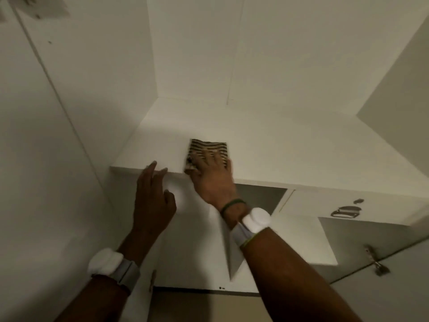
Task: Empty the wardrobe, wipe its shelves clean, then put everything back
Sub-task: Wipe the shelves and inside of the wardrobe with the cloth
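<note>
One cloth [207, 148], one shelf [290, 149], left hand [153, 198], right hand [214, 180]

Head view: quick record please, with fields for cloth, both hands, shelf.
cloth: black-and-tan striped fabric cloth, flat on the shelf near its front edge
right hand: right hand, fingers spread on the cloth, pressing it down
left hand: left hand, fingertips at the shelf's front edge, left of the cloth, holding nothing
shelf: white wardrobe shelf, bears the cloth
lower right: metal handle on a white panel
</note>
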`<state>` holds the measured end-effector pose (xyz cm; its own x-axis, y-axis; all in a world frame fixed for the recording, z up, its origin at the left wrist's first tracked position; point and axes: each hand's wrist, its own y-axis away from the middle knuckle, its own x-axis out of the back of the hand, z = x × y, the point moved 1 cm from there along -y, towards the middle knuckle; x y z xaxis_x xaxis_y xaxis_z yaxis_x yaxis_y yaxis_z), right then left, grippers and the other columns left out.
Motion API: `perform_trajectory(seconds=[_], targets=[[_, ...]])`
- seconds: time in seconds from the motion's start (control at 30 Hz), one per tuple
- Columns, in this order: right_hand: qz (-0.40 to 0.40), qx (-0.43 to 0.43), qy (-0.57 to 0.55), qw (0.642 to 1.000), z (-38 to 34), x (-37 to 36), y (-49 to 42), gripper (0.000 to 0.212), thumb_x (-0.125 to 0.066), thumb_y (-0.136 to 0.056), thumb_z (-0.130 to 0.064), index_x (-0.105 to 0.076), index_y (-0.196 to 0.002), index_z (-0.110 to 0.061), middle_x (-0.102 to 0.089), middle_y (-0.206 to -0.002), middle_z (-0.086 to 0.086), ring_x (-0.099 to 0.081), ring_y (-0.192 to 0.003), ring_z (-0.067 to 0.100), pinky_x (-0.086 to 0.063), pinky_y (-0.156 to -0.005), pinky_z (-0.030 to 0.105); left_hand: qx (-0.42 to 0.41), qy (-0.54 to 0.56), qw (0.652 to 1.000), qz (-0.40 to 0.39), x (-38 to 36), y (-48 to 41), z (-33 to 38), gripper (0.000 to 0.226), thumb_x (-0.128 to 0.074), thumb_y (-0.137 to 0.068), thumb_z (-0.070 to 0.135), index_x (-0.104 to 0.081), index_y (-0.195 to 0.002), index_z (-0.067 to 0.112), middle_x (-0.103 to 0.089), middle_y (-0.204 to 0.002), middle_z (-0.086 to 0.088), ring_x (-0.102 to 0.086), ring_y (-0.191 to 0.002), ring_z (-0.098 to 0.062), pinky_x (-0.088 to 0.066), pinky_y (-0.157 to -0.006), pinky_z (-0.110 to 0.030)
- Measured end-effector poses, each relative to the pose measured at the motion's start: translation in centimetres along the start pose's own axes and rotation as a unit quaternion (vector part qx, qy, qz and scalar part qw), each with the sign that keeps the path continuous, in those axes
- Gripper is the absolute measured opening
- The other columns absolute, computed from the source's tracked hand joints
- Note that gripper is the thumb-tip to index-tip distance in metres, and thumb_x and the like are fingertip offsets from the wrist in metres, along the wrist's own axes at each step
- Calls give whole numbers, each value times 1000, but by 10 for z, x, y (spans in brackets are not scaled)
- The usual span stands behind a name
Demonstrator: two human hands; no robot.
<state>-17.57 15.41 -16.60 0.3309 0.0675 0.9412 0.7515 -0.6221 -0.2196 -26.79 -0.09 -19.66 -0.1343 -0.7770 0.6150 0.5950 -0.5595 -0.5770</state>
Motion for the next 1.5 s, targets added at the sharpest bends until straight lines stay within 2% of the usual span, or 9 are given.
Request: perform_trajectory(seconds=[0.2, 0.37, 0.5, 0.63, 0.73, 0.83, 0.97, 1.17, 1.5], targets=[[45, -206, 54, 976, 171, 59, 52, 57, -28, -100, -54, -34, -153, -36, -27, -164, 2, -18, -151, 31, -9, -119, 60, 4, -70, 994, -80, -46, -27, 51, 46, -49, -92, 22, -52, -137, 19, -49, -149, -3, -29, -148, -25, -5, -122, -56], [42, -271, 56, 960, 183, 67, 60, 58, -30, -101, -48, -27, -157, -32, -21, -166, 5, -10, -152, 33, -2, -118, 64, -5, -109, 979, -175, -84, -34, 93, 55, -27, -99, 43, -49, -144, 22, -40, -158, -3, -25, -151, -24, -5, -122, -54], [4, -149, 44, 988, 138, 54, 41, 60, -34, -100, -49, -26, -157, -33, -19, -166, 5, -9, -153, 33, 0, -118, 64, 0, -104, 978, -179, -99, -48, 116, 48, -35, -99, 31, -56, -139, 15, -48, -152, -7, -35, -146, -27, -20, -121, -48], [-62, -29, 26, 997, 119, 47, 4, 58, -31, -101, -54, -22, -157, -40, -16, -168, 0, -7, -154, 31, 2, -119, 61, 31, -68, 976, -204, -107, -83, 126, 35, -38, -94, 23, -65, -112, 9, -64, -115, -8, -57, -114, -30, -42, -100, -43], [-91, -16, 22, 996, 144, 49, -32, 59, -30, -101, -58, -20, -157, -41, -12, -168, -3, -4, -155, 28, 2, -120, 60, 41, -91, 965, -241, -121, -104, 124, 36, -44, -98, 23, -59, -128, 11, -57, -132, -8, -49, -128, -28, -35, -110, -43], [-92, -65, 28, 993, 182, 52, -75, 63, -30, -100, -60, -18, -158, -39, -9, -169, -3, -3, -155, 29, 2, -121, 61, 69, -101, 948, -295, -136, -122, 120, 52, -39, -103, 34, -37, -151, 16, -31, -161, -5, -20, -151, -27, -13, -123, -48], [-85, -144, 14, 986, 220, 50, -136, 67, -28, -100, -63, -15, -160, -36, -6, -169, -1, 0, -155, 33, 4, -119, 63, 75, -125, 941, -305, -152, -125, 121, 58, -27, -105, 44, -21, -158, 21, -11, -168, -1, -1, -155, -28, 1, -123, -53], [-85, -192, -3, 978, 216, 31, -214, 72, -30, -97, -66, -14, -160, -35, 0, -169, 2, 5, -154, 34, 12, -116, 63, 61, -153, 954, -252, -159, -118, 122, 58, -25, -104, 44, -21, -157, 23, -13, -168, 0, -4, -155, -28, -1, -124, -54], [-87, -43, -3, 995, 178, 20, -194, 57, -30, -101, -54, -27, -156, -39, -14, -168, -2, -5, -155, 27, 6, -121, 59, 61, -155, 954, -248, -161, -123, 120, 55, -29, -104, 43, -27, -156, 23, -19, -166, -1, -10, -154, -28, -5, -124, -54]])
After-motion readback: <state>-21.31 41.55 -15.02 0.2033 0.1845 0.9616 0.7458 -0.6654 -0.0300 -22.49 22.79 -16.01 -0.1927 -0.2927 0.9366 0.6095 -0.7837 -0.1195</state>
